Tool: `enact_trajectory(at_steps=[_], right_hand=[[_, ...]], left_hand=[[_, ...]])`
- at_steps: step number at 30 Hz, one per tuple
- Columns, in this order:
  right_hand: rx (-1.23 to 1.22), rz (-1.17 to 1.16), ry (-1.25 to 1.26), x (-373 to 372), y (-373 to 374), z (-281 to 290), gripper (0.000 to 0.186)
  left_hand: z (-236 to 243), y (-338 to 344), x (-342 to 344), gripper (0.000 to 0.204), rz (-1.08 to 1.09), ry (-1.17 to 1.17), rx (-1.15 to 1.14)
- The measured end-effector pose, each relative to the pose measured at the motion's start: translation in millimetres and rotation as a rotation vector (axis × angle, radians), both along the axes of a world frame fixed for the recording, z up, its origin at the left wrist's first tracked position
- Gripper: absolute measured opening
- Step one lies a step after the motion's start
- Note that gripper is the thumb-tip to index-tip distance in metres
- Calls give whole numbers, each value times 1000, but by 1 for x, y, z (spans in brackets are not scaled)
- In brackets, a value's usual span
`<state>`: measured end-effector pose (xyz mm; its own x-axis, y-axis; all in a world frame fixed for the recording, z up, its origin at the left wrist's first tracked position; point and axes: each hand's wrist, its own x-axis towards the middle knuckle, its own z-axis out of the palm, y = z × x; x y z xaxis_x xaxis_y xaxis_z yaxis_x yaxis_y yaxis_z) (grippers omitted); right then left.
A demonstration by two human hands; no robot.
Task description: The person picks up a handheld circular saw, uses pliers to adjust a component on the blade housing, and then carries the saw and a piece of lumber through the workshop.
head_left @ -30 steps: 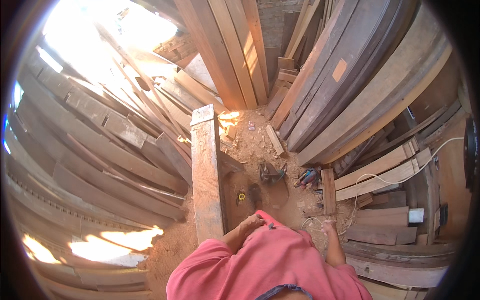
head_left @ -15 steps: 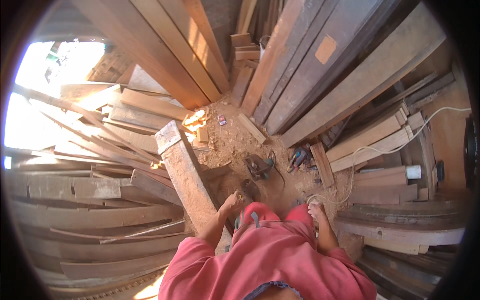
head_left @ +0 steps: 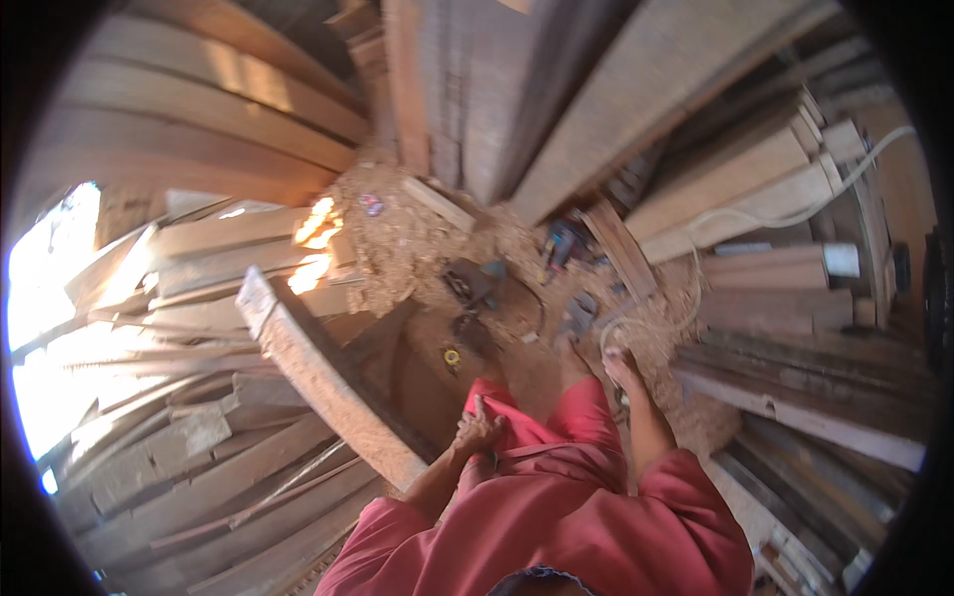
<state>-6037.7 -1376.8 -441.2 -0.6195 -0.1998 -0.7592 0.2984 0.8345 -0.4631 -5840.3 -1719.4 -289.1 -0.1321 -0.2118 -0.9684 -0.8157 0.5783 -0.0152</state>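
My left hand (head_left: 479, 433) rests at the front of my red shorts (head_left: 517, 409), its fingers partly stretched out and nothing seen in them. Ahead of it lies a small round yellow thing with a dark middle (head_left: 452, 358). Low beside my right knee, my right hand (head_left: 621, 368) is closed on a pale cord (head_left: 648, 320), which loops over the sawdust. A dark power tool, like a circular saw (head_left: 471, 283), lies on the floor in front of my feet. Right of it sits another blue and dark power tool (head_left: 564, 245), blurred.
A thick sawdust-covered beam (head_left: 333, 389) slants along my left. Stacked planks (head_left: 199, 447) fill the left side, and more boards (head_left: 765, 372) the right. Tall boards (head_left: 487, 89) lean ahead. A short board (head_left: 618, 248) and a loose offcut (head_left: 439, 204) are on the sawdust floor.
My left hand has drawn back from beside the yellow thing to my shorts. My right hand stays by the cord. The whole view has swung round to the right.
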Motion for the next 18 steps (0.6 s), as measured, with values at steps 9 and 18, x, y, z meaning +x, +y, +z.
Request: enact_trajectory(at_steps=[9,18], right_hand=[[157,-279,-123,-33,58,-121,47],[197,-790,-251,-23,79,-291,67]], left_hand=[[-65,12,-44,74,-270,92,-265],[-99,-18,-76,54,-389,226,-379]])
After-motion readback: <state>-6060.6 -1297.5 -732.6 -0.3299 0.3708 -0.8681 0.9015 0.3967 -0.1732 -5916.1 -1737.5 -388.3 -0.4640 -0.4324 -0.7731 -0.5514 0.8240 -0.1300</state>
